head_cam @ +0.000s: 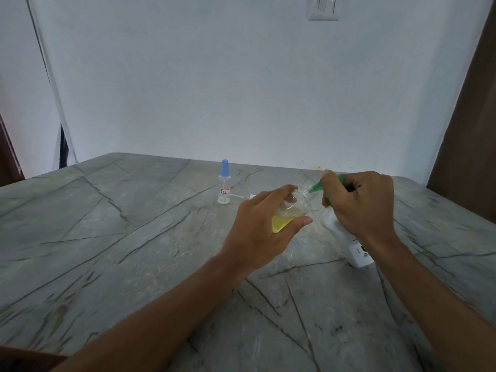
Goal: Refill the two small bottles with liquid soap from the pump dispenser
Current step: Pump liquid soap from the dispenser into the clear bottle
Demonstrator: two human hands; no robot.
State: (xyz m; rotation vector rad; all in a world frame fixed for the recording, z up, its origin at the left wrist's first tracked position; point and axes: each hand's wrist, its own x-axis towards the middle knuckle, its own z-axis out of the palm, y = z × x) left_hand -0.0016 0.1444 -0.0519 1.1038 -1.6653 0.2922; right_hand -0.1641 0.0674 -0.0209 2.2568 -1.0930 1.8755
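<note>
My left hand grips a small clear bottle, tilted with its open neck toward the right; yellow soap sits in its lower part. My right hand wraps the green pump head of a white dispenser that stands tilted on the table. The green spout tip meets the small bottle's mouth. A second small clear bottle with a blue cap stands upright farther back, with a white label on it.
The grey marble table runs to a white wall at the back. A small white cap with a thin tube lies just right of the blue-capped bottle. A brown panel stands at the right edge.
</note>
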